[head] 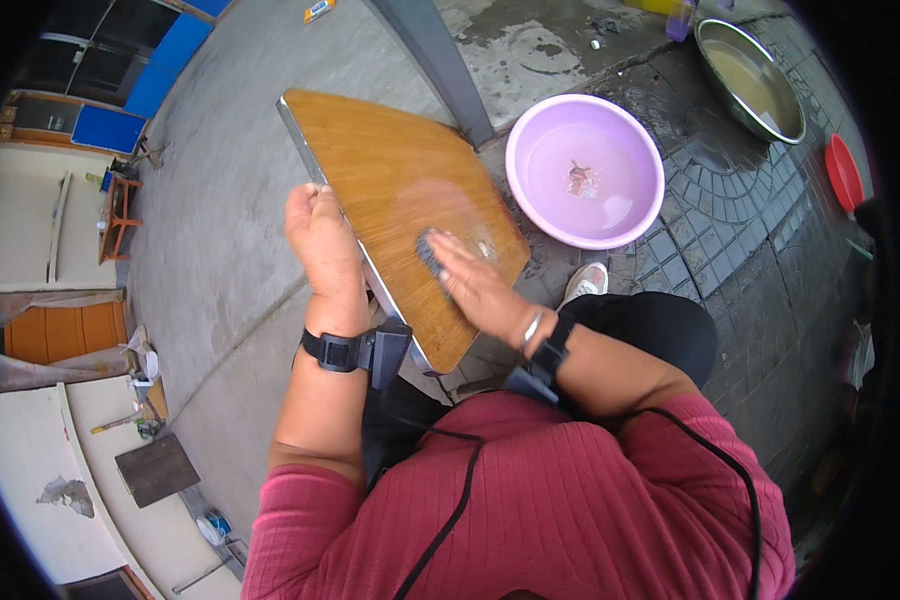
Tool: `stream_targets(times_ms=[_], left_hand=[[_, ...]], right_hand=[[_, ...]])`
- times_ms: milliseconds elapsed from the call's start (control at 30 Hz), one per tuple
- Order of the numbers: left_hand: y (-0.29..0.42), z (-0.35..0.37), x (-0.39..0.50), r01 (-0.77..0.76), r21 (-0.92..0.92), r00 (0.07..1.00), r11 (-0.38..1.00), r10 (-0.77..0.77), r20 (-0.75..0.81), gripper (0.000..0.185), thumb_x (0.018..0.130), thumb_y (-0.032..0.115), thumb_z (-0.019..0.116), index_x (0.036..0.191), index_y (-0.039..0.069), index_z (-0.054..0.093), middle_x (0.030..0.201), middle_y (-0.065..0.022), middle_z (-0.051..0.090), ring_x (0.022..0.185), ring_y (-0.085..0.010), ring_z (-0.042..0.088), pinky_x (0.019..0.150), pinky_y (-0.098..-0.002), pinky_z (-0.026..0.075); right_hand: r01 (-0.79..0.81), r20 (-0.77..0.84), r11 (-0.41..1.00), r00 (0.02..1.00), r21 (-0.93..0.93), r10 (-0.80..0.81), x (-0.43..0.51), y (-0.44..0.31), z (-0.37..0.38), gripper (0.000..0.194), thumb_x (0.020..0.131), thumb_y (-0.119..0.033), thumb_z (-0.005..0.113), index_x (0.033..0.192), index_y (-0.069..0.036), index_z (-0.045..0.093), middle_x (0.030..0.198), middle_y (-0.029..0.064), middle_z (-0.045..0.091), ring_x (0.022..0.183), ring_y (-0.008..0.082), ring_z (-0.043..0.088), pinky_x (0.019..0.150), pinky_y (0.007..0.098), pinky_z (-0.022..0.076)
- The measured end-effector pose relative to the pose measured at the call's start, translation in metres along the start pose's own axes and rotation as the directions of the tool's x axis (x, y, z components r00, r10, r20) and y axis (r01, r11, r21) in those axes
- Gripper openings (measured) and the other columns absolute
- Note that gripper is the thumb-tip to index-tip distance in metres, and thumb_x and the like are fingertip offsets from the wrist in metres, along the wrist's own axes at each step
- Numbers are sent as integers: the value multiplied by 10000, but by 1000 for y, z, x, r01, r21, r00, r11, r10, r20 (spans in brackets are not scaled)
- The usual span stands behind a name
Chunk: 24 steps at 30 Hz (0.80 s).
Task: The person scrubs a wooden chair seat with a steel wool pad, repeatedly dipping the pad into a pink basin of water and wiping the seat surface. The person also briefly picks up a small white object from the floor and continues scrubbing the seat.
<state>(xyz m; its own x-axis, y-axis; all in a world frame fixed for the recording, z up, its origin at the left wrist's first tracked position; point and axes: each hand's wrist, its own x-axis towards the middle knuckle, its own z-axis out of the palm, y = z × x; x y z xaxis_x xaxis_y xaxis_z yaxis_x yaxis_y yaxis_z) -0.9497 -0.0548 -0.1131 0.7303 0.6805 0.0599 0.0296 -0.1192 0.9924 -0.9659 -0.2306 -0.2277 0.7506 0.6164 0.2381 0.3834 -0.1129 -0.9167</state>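
Observation:
A wooden board (pixel 390 157) with a metal-trimmed edge is tilted in front of me; it looks like a small tabletop. My left hand (pixel 322 232) is closed around its left edge. Under the fingers of my right hand (pixel 476 281) is a grey scouring pad (pixel 429 251), which looks like steel wool, pressed flat against the wood. Part of the pad is hidden by the fingers. The wood around it has a wet sheen and a small whitish patch. Just right of the board stands a pink-purple plastic basin (pixel 521 199) holding water, with a printed picture at its bottom.
A grey metal post (pixel 439 67) rises beyond the board. At the far right are a metal basin (pixel 795 124) of cloudy water and a red plastic basin (pixel 844 174). Wet paving (pixel 750 240) covers the right side. Black cables (pixel 461 480) hang across my shirt.

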Motion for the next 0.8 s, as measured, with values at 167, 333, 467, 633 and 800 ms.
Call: stream_targets(times_ms=[167, 333, 467, 633, 800], left_hand=[[-4, 4, 5, -74, 13, 996, 997, 74, -53, 39, 948, 48, 547, 917, 26, 558, 756, 27, 524, 642, -55, 443, 546, -236, 367], [-5, 7, 1, -61, -36, 997, 997, 59, -43, 30, 943, 41, 555, 917, 27, 561, 760, 34, 513, 643, -54, 433, 559, -236, 367], [0, 9, 0, -83, 48, 996, 995, 85, -41, 31, 943, 38, 554, 917, 23, 562, 763, 34, 508, 647, -55, 433, 574, -233, 374], [-2, 14, -1, -124, -33, 992, 992, 123, -35, 32, 944, 36, 550, 925, 22, 572, 773, 30, 522, 661, -53, 443, 582, -226, 373], [2, 12, -2, -118, 10, 992, 993, 118, -42, 34, 944, 30, 548, 930, 17, 576, 782, 29, 533, 675, -48, 448, 586, -225, 372]], right_hand=[[-19, -110, 1000, 994, -20, 16, -1, 4, 16, 484, 1011, -154, 454, 1465, 7, 407, 1534, 203, 375, 1457, 359, 294, 1209, 390, 238], [227, -106, 973, 967, -43, -231, 5, 7, 10, 465, 1005, -142, 470, 1440, 18, 438, 1509, 203, 415, 1437, 357, 335, 1202, 396, 256], [-276, -116, 961, 954, 20, 277, 19, 27, 1, 460, 1009, -160, 462, 1432, 20, 450, 1512, 204, 411, 1437, 326, 345, 1203, 387, 253], [224, -71, 960, 974, 166, -215, 17, 25, 14, 467, 1015, -166, 443, 1457, -15, 437, 1533, 184, 394, 1453, 312, 324, 1202, 384, 243], [-157, -119, 987, 980, 32, 160, 27, 13, -6, 459, 997, -129, 469, 1428, 26, 450, 1503, 204, 425, 1426, 340, 361, 1194, 402, 271]])
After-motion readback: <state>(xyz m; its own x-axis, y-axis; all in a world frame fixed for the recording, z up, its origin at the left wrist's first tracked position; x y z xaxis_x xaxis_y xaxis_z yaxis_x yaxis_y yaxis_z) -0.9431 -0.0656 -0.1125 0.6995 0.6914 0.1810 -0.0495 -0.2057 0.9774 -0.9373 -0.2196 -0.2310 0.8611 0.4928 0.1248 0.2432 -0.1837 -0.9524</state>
